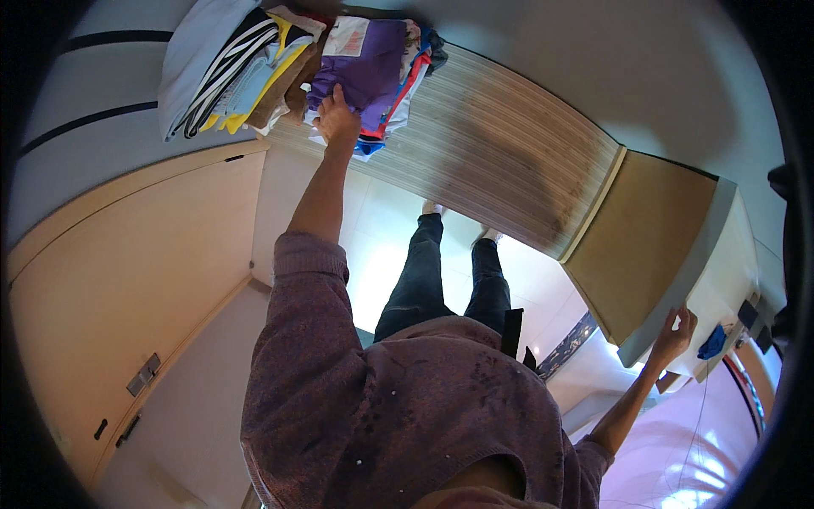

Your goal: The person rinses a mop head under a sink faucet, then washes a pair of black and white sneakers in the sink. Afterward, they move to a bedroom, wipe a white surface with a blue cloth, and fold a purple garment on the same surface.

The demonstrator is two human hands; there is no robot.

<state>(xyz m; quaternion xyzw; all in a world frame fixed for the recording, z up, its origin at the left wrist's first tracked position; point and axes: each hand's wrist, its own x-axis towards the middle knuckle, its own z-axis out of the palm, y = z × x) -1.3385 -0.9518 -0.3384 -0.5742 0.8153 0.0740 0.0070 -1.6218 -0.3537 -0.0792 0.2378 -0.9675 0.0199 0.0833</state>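
Note:
My left hand (337, 116) reaches to a stack of folded clothes and touches the near edge of a purple folded garment (375, 57) on top. Its index finger lies on the cloth; the thumb is hidden, so whether it grips is unclear. Under the purple garment show red, white and blue cloth edges (407, 92). A second pile of folded clothes (245, 76) leans close by on the left, with striped, light blue, yellow and brown pieces. Far to the right, my right hand (675, 334) is beside the grey edge of a panel (674, 286), fingers curled.
Both piles sit at the left end of a wood-grain shelf (489, 140). A brown side panel (642, 216) bounds its right end. A light wooden door (146, 267) with a metal hinge stands at left. Pale floor tiles (375, 223) show below, and a blue item (712, 341) lies far right.

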